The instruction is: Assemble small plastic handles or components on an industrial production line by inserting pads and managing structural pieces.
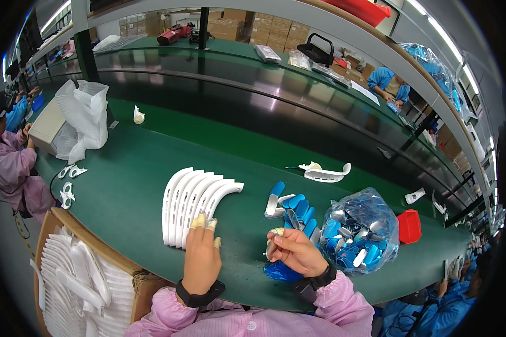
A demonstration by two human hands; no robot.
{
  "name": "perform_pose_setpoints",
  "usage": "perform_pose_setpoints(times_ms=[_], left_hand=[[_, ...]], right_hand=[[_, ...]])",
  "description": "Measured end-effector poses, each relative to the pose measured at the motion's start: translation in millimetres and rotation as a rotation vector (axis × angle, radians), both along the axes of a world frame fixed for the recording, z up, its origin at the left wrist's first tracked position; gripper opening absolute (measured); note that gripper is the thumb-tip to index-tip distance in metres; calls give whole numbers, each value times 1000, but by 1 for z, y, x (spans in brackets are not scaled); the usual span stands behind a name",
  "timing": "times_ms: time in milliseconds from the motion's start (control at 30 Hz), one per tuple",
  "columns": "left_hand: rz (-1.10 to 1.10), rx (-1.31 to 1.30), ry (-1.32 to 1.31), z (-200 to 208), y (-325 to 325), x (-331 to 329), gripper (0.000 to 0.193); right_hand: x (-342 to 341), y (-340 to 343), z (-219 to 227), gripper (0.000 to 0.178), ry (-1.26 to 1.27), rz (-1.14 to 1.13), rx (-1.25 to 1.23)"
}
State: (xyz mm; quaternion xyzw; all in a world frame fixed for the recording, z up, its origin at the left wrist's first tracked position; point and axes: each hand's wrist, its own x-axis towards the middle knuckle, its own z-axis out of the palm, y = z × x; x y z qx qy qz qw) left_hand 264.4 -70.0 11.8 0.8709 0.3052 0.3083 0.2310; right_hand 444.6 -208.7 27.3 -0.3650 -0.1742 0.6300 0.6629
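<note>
My left hand (202,255) reaches forward, fingers stretched out and tips covered in pale finger cots. Its fingertips touch the near end of a row of curved white plastic parts (180,208) with slots, lying side by side on the green table. In a pinch, my right hand (298,253) holds a small oval metallic-looking piece (271,249), partly hidden by the fingers. Just beyond that hand lies a loose pile of blue and silver oval pieces (301,209). A clear bluish plastic bag (361,230) full of similar pieces stands to its right.
A cardboard box (142,286) of white curved parts stands at lower left. Scissors (67,195) lie by the left table edge. A red bin (409,226) sits right of the bag; a white curved assembly (326,173) lies farther back. A person in pink (17,168) works at left.
</note>
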Motion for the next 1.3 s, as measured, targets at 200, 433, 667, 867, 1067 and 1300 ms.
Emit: perform_pose_setpoints(times_ms=[200,433,667,867,1067,1300], left_hand=[[-43,-154,63,-4,-5,11,56],[-236,-606,-140,-8,8,-3,56],[-528,-1432,-589,27,-15,-10,73],[-510,-1554,-667,24,-17,-9,76],[-517,-1568,-708,18,-24,-5,79],[-460,-1577,-715,12,-23,-2,80]], right_hand=[[-4,0,12,30,-201,-97,-78],[-12,9,21,35,-564,-198,-36],[-21,17,27,30,-635,-239,33],[-27,12,27,28,-946,-234,44],[-50,17,15,26,-1028,-391,31],[-34,16,20,34,-1459,-283,123]])
